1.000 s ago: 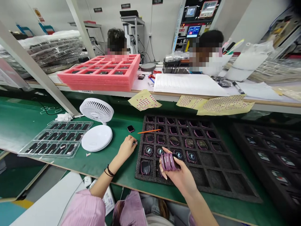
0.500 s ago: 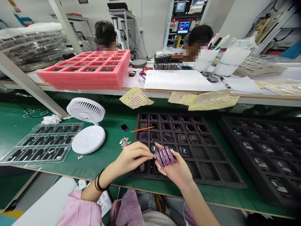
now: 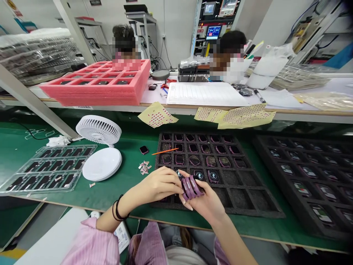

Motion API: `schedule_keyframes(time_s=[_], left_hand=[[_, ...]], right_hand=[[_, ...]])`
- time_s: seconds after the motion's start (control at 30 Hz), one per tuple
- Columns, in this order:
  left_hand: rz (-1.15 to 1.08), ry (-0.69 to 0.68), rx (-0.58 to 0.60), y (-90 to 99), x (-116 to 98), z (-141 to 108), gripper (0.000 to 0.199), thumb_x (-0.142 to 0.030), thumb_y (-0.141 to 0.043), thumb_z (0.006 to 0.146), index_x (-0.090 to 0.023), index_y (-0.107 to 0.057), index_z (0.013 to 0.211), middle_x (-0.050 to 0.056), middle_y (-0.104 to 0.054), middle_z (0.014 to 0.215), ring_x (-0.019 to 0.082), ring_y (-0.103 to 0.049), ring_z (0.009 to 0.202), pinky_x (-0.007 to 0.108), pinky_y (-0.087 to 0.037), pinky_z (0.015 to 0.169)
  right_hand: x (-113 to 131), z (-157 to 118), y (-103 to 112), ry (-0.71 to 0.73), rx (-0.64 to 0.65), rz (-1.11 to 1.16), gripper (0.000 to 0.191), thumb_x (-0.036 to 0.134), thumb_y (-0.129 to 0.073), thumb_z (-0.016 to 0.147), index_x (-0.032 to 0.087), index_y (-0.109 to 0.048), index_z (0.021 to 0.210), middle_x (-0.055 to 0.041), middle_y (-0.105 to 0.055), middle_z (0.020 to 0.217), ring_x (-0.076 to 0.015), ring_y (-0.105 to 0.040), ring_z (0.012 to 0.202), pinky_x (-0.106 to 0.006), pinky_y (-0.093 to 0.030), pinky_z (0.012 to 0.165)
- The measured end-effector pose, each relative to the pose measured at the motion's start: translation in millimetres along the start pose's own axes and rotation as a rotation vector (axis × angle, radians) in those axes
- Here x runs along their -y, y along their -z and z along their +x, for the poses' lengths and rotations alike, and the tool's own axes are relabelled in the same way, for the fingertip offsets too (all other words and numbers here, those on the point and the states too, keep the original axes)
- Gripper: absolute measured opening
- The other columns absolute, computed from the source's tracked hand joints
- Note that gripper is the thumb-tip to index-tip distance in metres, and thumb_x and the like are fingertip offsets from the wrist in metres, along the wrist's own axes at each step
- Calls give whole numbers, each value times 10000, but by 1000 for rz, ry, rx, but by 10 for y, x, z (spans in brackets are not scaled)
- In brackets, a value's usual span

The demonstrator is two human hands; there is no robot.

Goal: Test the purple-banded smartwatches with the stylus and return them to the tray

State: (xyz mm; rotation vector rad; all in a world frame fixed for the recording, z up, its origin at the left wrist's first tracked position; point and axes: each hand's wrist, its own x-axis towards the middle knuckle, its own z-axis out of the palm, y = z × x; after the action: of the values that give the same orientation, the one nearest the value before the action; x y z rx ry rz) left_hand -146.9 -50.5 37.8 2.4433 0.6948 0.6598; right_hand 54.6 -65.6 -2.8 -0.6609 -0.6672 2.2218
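Note:
My right hand (image 3: 208, 204) is closed around a stack of several purple smartwatch cases (image 3: 190, 188), set on edge side by side. At the left end of the stack, my left hand (image 3: 164, 184) has its fingers bent and pinched together against the cases. Whatever lies between those fingertips is hidden. Below both hands is a black foam tray (image 3: 257, 189). Its upper rows hold purple-framed smartwatches, and a lit smartwatch (image 3: 213, 176) sits just behind my right hand. An orange stick (image 3: 164, 151) lies across the tray's left edge.
Left of the tray lie small pale tabs (image 3: 145, 168) and a single smartwatch (image 3: 143, 149). A white fan (image 3: 102, 163) stands beside a clear tray (image 3: 41, 173) of dark parts. Another black tray (image 3: 306, 180) is at right. Dotted yellow sheets (image 3: 242, 116) hang from the shelf; two people sit beyond.
My left fingers have moved slightly right and closer against the stack. The stack has turned a little in my right hand. The whole view has shifted slightly.

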Motion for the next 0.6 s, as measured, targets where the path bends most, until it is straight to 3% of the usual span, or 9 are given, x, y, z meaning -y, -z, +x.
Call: schedule_keyframes(time_s=[0.17,0.33,0.5,0.6], left_hand=[[-15,-32,-33,-7,35,-13,219,-220,-562,895,-286,-739,1006,79,-727,992,227,-605,1019,332,-436,903],[-188,20,-9,-68,56,-50,186,-244,-576,890,-211,-738,975,115,-688,984,203,-629,956,303,-483,865],[-431,59,-33,-122,86,-115,151,-252,-703,786,-191,-726,923,96,-665,932,244,-644,1035,322,-514,871],[-426,78,-40,-122,84,-136,129,-244,-707,781,-182,-698,894,100,-671,952,253,-631,1083,320,-505,885]], right_hand=[[-37,4,-3,-9,25,18,536,442,-431,817,213,-527,1292,-56,-602,806,-165,-520,594,-251,-323,471],[-94,-45,33,13,16,-40,530,365,-517,801,221,-515,1311,-47,-624,801,-177,-566,626,-271,-369,516],[-196,-46,64,-47,71,-59,362,394,-527,792,162,-670,1030,-88,-653,823,-193,-586,627,-279,-368,499],[-225,-39,56,-50,74,-34,307,399,-570,779,153,-694,914,-92,-670,831,-181,-581,609,-272,-363,487]])
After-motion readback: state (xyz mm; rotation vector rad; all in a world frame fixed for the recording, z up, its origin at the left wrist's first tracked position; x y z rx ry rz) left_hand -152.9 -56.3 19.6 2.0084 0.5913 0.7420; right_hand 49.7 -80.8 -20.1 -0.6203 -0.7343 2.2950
